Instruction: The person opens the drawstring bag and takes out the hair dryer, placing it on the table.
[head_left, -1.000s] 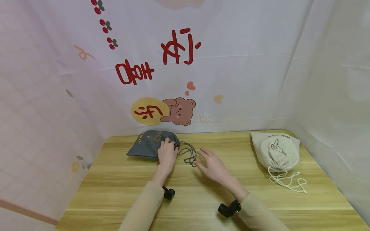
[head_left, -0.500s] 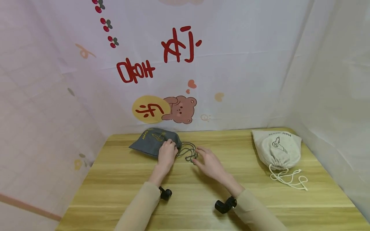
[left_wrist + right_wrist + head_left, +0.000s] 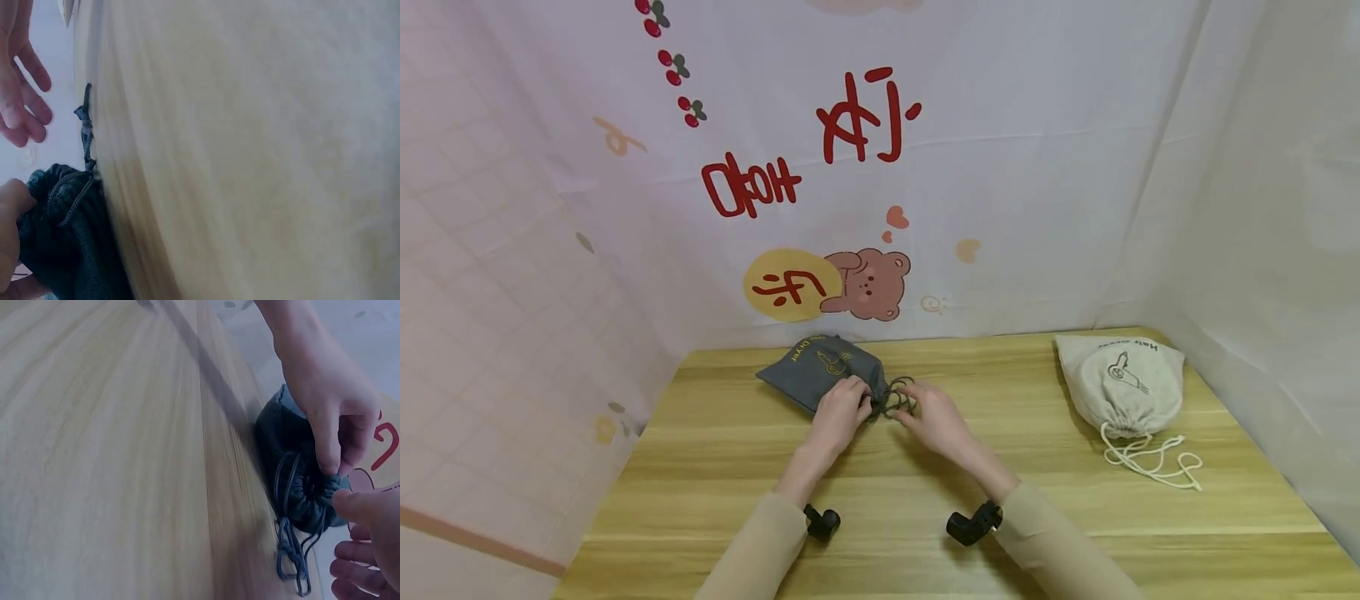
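Observation:
A dark grey drawstring bag (image 3: 811, 375) with a yellow hair dryer print lies at the back left of the table. My left hand (image 3: 837, 414) pinches the rim of its gathered mouth between thumb and fingers, plainly seen in the right wrist view on the bag (image 3: 272, 428). Just right of the mouth, my right hand (image 3: 938, 423) reaches in with parted, slightly bent fingers, its thumb close to the rim in the right wrist view. The bag's knotted cords (image 3: 287, 550) hang loose below the mouth there. What fills the bag is hidden.
A cream drawstring bag (image 3: 1122, 392) with a black hair dryer print lies at the table's right, its white cords (image 3: 1157, 467) trailing toward the front. Behind the wooden table (image 3: 895, 517) hangs a white printed cloth (image 3: 1030, 183).
My left hand has drawn the grey bag rightward and slightly turned it. My right hand has come closer to the bag's mouth, over the cords. The cream bag has stayed put.

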Tool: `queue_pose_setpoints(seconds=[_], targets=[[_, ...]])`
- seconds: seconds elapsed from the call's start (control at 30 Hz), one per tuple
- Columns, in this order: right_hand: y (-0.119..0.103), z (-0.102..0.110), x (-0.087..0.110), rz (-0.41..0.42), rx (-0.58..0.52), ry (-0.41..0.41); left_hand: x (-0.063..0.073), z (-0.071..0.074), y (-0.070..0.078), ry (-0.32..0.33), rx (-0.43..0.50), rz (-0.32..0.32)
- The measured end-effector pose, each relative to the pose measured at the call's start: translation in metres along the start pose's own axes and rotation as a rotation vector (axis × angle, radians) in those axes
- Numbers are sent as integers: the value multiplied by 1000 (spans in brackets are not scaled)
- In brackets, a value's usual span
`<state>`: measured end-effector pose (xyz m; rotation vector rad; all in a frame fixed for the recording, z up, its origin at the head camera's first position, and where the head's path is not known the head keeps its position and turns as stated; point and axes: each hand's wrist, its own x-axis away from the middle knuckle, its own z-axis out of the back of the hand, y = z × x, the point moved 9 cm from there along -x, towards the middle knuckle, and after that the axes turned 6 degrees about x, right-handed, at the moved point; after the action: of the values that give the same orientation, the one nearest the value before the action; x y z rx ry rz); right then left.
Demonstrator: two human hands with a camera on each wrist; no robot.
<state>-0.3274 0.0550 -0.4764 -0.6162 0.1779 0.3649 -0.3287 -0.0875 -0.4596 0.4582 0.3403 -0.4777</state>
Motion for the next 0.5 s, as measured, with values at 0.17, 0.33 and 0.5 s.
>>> queue_pose_setpoints(seconds=[0.17,0.33,0.5], targets=[[-2,-2,-2,-11,-1,-9,4,-2,7,-11,29,-40],[-2,-6,-3,-22,-26,-32,9,-1,17,-17,68,-90],[1,-10,-3,-24,-46,-56,14,2,24,-37,137,-116]])
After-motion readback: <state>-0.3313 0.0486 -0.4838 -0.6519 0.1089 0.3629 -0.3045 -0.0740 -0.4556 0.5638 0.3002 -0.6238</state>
